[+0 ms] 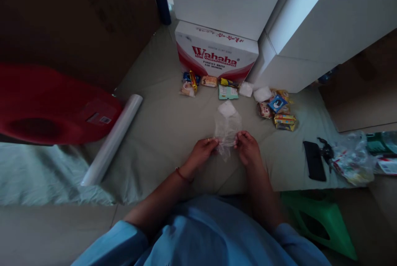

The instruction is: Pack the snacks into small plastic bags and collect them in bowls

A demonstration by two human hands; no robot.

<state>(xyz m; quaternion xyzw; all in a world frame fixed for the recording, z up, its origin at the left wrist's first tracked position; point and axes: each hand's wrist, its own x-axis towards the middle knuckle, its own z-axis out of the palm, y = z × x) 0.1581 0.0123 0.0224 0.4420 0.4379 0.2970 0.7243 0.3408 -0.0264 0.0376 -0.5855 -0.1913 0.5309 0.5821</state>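
Between my hands is a clear plastic bag (228, 127) with a white square packet (227, 109) at its far end. My left hand (203, 150) pinches the near left edge of the bag, fingers closed. On the opposite edge, my right hand (248, 147) grips the plastic between thumb and fingers. Beyond the bag lie a pale green packet (228, 92), a yellow wrapped snack (228, 82) and an orange-pink packet (209, 81). More wrapped snacks (190, 84) sit to their left. On the right is a pile of snack packets (278, 104) beside white packets (262, 94).
A Wahaha water carton (217, 53) stands at the back, near white cabinets (310, 22). Left lie a roll of clear film (113, 140) and a red plastic object (56, 109). Right are a black phone (314, 161), a plastic bag of items (355, 158) and a green stool (325, 220).
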